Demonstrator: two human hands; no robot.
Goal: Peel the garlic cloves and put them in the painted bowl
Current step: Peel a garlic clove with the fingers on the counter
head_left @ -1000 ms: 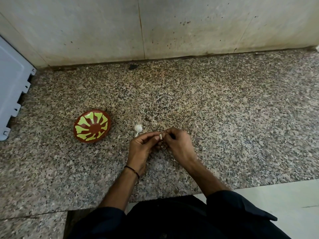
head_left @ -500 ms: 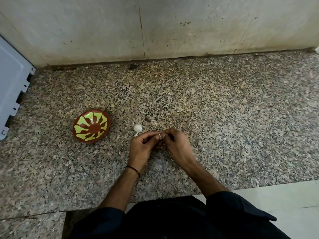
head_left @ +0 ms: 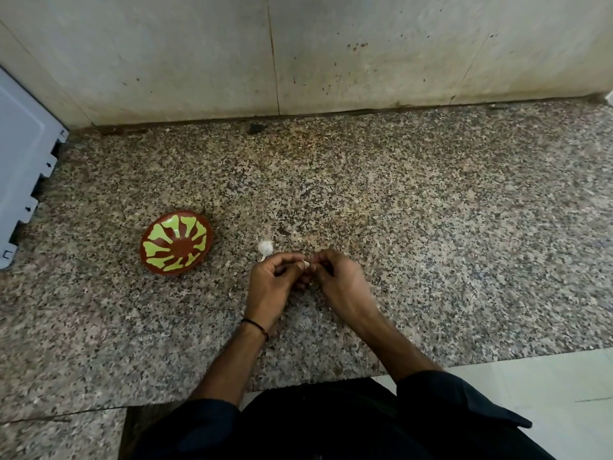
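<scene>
Grip unchanged since a second ago: left hand (head_left: 268,287) and right hand (head_left: 341,283) both pinch one clove (head_left: 306,264); peeling unfinished, bowl (head_left: 180,243) empty.

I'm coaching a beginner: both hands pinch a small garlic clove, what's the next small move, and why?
Probably pull the skin off the small pale garlic clove pinched by the left hand and right hand; frayed skin seems to cling to it, and the brown bowl painted with green petals looks empty.

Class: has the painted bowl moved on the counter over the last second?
No. The painted bowl keeps the same spacing between the grey panel and the garlic bulb.
</scene>
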